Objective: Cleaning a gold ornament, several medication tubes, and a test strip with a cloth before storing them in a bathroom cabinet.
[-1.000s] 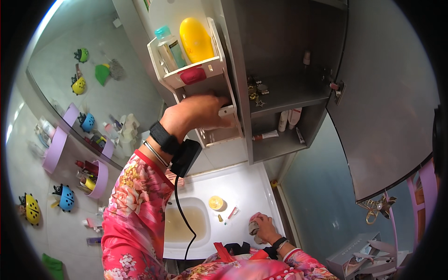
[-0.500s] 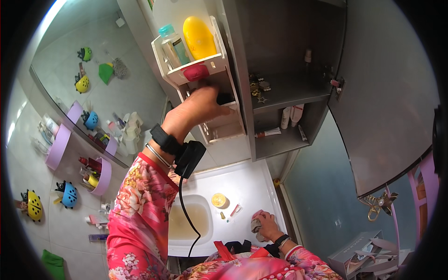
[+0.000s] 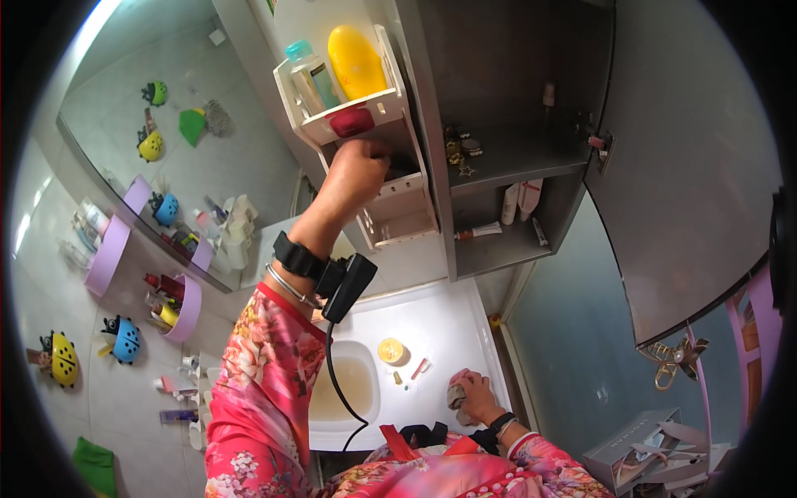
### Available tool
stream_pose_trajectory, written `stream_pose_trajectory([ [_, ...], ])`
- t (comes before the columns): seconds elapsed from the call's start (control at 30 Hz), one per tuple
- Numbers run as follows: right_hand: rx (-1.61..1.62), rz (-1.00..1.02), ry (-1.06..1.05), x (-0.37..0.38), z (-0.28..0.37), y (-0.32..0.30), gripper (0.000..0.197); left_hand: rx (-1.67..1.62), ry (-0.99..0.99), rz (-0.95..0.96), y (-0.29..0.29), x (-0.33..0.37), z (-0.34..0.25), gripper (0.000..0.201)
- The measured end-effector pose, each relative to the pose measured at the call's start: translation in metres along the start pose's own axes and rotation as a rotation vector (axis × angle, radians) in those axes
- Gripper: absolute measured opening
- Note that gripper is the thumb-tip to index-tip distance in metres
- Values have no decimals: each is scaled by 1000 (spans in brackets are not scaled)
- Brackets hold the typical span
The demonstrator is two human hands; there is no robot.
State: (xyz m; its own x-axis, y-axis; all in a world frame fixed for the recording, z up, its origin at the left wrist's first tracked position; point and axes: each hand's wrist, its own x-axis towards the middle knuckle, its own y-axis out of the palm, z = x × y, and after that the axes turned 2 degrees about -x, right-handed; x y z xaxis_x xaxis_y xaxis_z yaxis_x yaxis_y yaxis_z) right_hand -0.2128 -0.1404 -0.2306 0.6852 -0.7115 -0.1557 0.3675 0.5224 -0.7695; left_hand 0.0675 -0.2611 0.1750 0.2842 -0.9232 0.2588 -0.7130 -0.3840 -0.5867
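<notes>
My left hand (image 3: 359,170) reaches into the middle compartment of a white wall rack (image 3: 402,205). Its fingers are curled, and their tips are lost in the shade. Inside that compartment, beside the hand, lies something dark (image 3: 404,164). A red object (image 3: 351,122) sits at the compartment's upper edge. Above are a clear bottle with a teal cap (image 3: 313,79) and a yellow bottle (image 3: 357,62). Low on the right, my right hand (image 3: 479,400) is closed on a bunched greyish-pink cloth (image 3: 456,394) resting on the white washbasin top (image 3: 432,319).
On the basin top stand a round yellow-topped container (image 3: 391,350) and a small tube (image 3: 422,368). Murky water fills the basin (image 3: 342,390). Right of the rack hangs a grey cabinet (image 3: 515,153) with its door (image 3: 689,166) swung out. Lilac wall holders (image 3: 184,309) are at left.
My left hand has turned and drawn its fingers in at the middle compartment; the thumb that was spread is now tucked. The right hand stays on the cloth.
</notes>
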Motion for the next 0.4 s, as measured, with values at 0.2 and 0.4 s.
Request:
stream_pose_trajectory([
  [0.2,22,16,4,0,1,-1,54,74,361,-323,10,-42,-1,26],
  [0.4,29,6,-20,0,-1,1,55,-224,495,-383,12,-82,8,16],
])
